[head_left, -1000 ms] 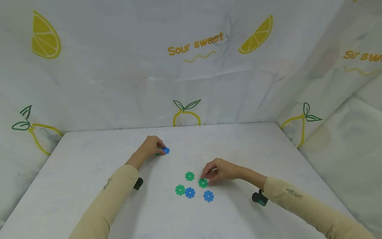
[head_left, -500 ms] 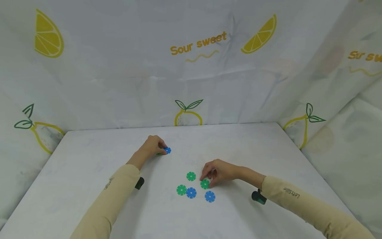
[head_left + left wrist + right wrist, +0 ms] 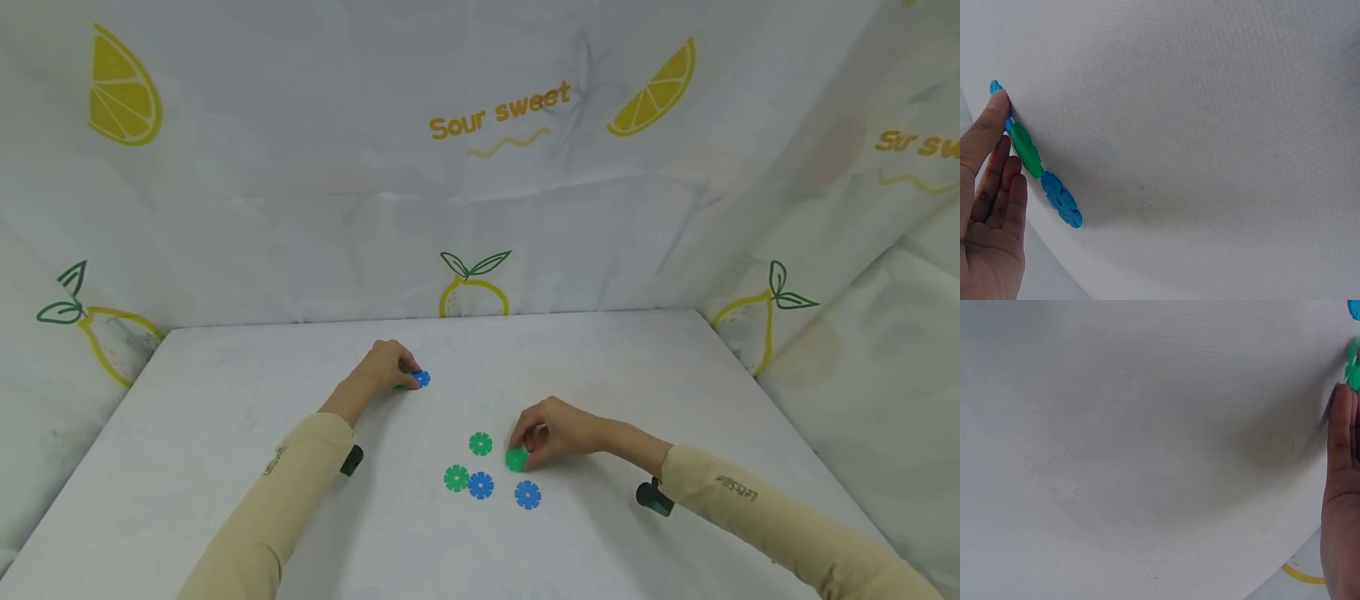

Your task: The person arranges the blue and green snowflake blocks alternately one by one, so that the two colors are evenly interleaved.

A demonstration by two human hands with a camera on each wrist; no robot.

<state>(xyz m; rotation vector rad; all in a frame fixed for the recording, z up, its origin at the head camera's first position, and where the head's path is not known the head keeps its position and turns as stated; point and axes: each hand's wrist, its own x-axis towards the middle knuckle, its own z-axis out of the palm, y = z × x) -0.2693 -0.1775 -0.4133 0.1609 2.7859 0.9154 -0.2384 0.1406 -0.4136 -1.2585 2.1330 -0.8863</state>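
My left hand pinches one end of a row of joined, notched plastic discs between thumb and finger. In the left wrist view the row runs from a blue disc at the thumb, through a green disc, to another blue disc. Over to the right, my right hand pinches a loose green notched disc by its edge, close to the table. The right wrist view catches that green disc only partly, at the frame's right edge, where it looks blurred.
Near the right hand lie a green disc, a second green disc close beside a blue disc, and a blue disc. All rest flat on the white table. A lemon-printed cloth hangs behind.
The right hand's fingers have closed in on the green disc, which has turned and shifted slightly. The left hand keeps its hold on the row of discs, almost still.
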